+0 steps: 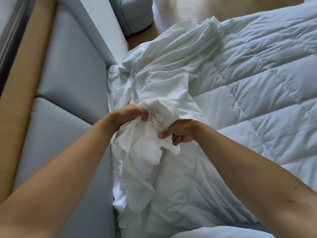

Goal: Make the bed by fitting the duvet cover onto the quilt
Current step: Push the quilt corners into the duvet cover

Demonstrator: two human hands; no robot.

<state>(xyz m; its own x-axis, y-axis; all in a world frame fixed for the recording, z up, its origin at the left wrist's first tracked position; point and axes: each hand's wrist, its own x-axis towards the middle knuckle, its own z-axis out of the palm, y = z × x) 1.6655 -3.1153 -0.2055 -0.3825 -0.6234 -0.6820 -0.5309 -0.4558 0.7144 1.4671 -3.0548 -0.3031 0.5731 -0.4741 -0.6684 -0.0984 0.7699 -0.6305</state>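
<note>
A white stitched quilt [253, 86] lies spread over the bed on the right. On its left side lies the thin, wrinkled white duvet cover [171, 66], running from the far edge down towards me. My left hand [127, 114] grips a bunched wad of that cover from the left. My right hand [180, 131] grips the same wad from the right, fingers curled under it. The wad is lifted a little above the quilt, and loose cover fabric hangs below both hands.
A grey padded headboard [72, 79] runs along the left, with a tan ledge [22, 79] behind it. A grey upholstered stool [135, 12] stands on the wooden floor [205, 7] beyond the bed. A white panel [104, 28] rises at the bed's far left corner.
</note>
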